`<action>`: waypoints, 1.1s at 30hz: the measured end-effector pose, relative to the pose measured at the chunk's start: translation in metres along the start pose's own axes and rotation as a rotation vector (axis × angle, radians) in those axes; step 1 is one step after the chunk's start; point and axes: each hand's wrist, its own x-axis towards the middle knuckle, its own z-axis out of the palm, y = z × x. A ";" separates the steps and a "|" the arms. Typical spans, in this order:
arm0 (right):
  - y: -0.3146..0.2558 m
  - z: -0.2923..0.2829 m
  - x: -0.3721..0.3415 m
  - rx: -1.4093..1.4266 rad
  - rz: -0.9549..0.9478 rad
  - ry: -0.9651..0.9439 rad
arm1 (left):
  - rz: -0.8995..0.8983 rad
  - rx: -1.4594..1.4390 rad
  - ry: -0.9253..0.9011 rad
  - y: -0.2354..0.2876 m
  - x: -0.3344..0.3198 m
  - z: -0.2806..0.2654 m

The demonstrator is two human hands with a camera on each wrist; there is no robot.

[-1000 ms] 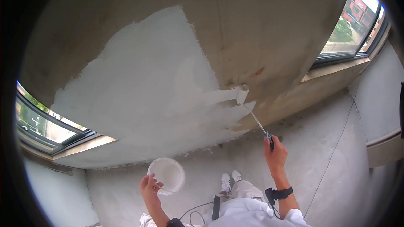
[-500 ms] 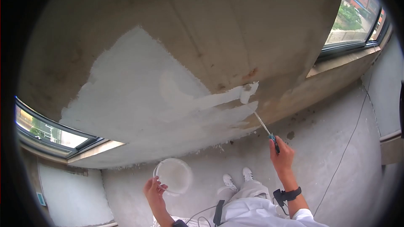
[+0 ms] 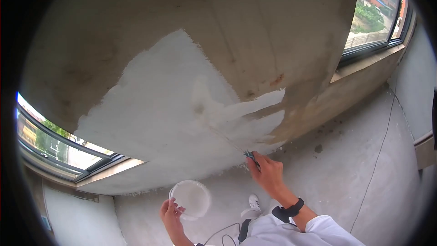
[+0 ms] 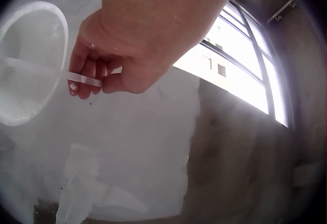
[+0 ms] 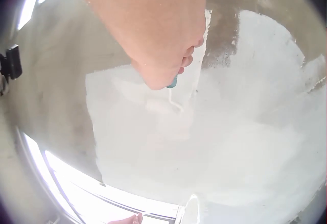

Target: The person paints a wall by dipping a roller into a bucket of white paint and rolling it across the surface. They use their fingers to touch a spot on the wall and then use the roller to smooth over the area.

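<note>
In the head view, my right hand (image 3: pixel 269 175) grips the dark teal handle (image 3: pixel 251 159) of a paint roller. Its thin frame reaches up and left to the blurred roller head (image 3: pixel 199 108), which overlaps the white-painted part of the wall (image 3: pixel 159 91). The right wrist view shows the pale roller (image 5: pixel 158 105) against white paint, below the fist. My left hand (image 3: pixel 172 216) holds a white bucket (image 3: pixel 209 199) at its side, low in front of the wall. Up close, the fingers and thumb pinch the bucket's flat plastic carrying strap (image 4: pixel 84 79).
Bare brown-grey plaster (image 3: pixel 273 27) surrounds the white paint. Windows stand at the left (image 3: pixel 68 148) and right (image 3: pixel 375 13). A thin dark line (image 3: pixel 374 168) runs along the grey floor (image 3: pixel 327 177), which has dark spots. One white shoe (image 3: pixel 254 202) shows beneath me.
The roller first moved slightly right, lengthening a white strip over the bare plaster. Then my right hand swung left, carrying the roller back over the painted area. My left hand keeps holding the bucket.
</note>
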 end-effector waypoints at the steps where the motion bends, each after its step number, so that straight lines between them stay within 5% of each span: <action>1: -0.001 -0.004 0.002 0.010 0.020 0.018 | 0.006 0.006 -0.007 0.002 -0.002 -0.002; 13: 0.091 -0.109 0.022 -0.277 0.201 0.066 | 0.004 0.044 -0.031 0.003 -0.010 0.016; 25: 0.031 -0.045 0.028 -0.057 -0.008 -0.009 | -0.034 0.037 -0.092 0.000 -0.022 0.041; 33: 0.101 -0.100 0.020 -0.276 0.175 0.022 | -0.015 0.055 -0.083 0.000 -0.021 0.043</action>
